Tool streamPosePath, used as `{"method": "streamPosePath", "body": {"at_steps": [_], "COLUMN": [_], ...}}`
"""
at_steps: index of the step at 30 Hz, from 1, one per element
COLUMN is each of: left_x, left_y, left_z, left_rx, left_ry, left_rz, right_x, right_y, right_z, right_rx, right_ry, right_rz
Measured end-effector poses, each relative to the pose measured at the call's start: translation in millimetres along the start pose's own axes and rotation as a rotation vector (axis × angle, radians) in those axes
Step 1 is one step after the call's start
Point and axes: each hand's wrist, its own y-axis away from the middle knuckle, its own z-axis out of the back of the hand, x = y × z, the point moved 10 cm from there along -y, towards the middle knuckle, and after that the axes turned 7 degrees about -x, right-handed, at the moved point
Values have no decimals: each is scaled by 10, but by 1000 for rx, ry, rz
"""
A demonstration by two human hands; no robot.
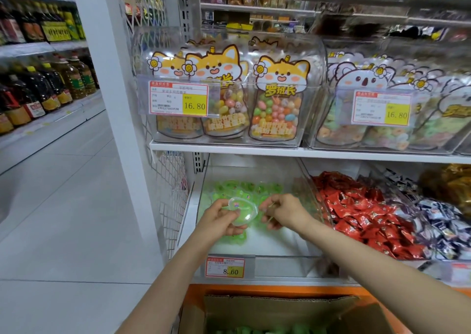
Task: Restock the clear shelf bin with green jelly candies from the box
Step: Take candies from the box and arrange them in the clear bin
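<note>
The clear shelf bin [307, 180] sits on the lower shelf, with several green jelly candies [244, 188] heaped at its back. My left hand [219, 219] reaches into the bin and grips one green jelly cup [242, 210] with a clear lid. My right hand [285, 211] is just right of it, fingers curled and pinching a small green candy. The cardboard box [285, 305] stands open below the shelf, with more green candies [257, 330] visible at its bottom.
A price tag reading 8.60 [225, 267] hangs on the bin's front. A bin of red-wrapped candies [362, 214] stands directly to the right. Clear bins of candy bags [229, 96] fill the shelf above. An aisle floor [63, 206] lies to the left.
</note>
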Motion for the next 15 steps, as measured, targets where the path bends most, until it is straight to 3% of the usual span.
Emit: {"method": "streamPosePath", "body": {"at_steps": [5, 9, 15], "left_x": [68, 152, 266], "left_y": [-136, -201, -230], "left_z": [-87, -287, -369], "left_rx": [-57, 46, 114], "left_ry": [-131, -218, -120], "left_rz": [2, -29, 25], "right_x": [97, -120, -374], "right_y": [91, 230, 253], "right_z": [231, -54, -173], "right_rx": [65, 262, 303], "right_ry": [-50, -82, -435], "right_rz": [80, -71, -318]}}
